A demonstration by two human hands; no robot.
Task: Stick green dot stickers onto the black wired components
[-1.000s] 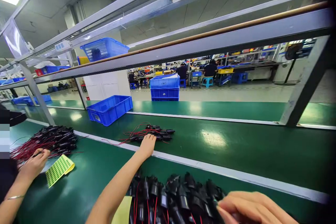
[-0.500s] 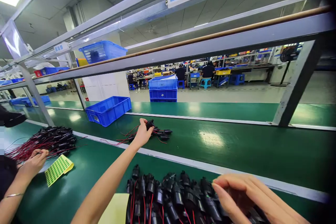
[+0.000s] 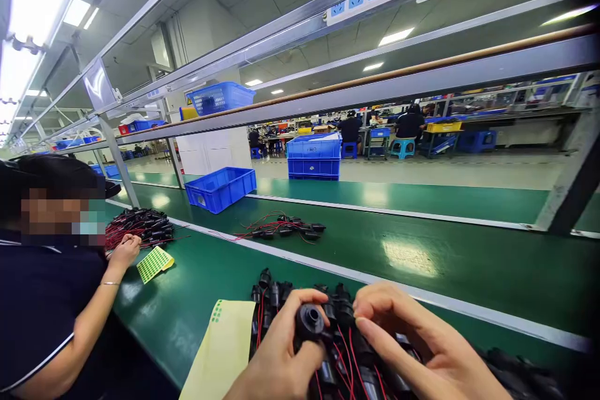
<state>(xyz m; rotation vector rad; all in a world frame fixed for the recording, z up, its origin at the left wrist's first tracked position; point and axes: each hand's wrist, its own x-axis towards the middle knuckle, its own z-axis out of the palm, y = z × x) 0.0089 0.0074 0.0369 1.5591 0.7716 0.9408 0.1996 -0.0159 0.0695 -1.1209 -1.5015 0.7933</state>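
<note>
The left hand (image 3: 281, 356) was raised at the bottom centre of the head view, its fingers (image 3: 304, 295) curled and clenched around a black round plastic connector with red wires (image 3: 310, 322). The connector was held with its round open end facing the camera and slightly upward, so that its long axis ran away from the viewer and down toward the pile; the red wires trailed downward from its rear. The connector lay between thumb and forefinger of the left hand, just above a heap of black connectors with red wires (image 3: 347, 350) on the green worktop (image 3: 197, 300).

The right hand (image 3: 422, 350) was placed just beside the connector, its fingers (image 3: 375, 297) bent and pinched at the connector's right side; whether anything was gripped could not be told.

A pale yellow sheet of label backing (image 3: 220, 350) lay on the worktop left of the heap. A smaller bundle of black connectors (image 3: 285, 228) rested on the green conveyor belt (image 3: 422, 250) beyond. At the left, a co-worker's hand (image 3: 125, 250) rested near a yellow-green label sheet (image 3: 154, 262).
</note>
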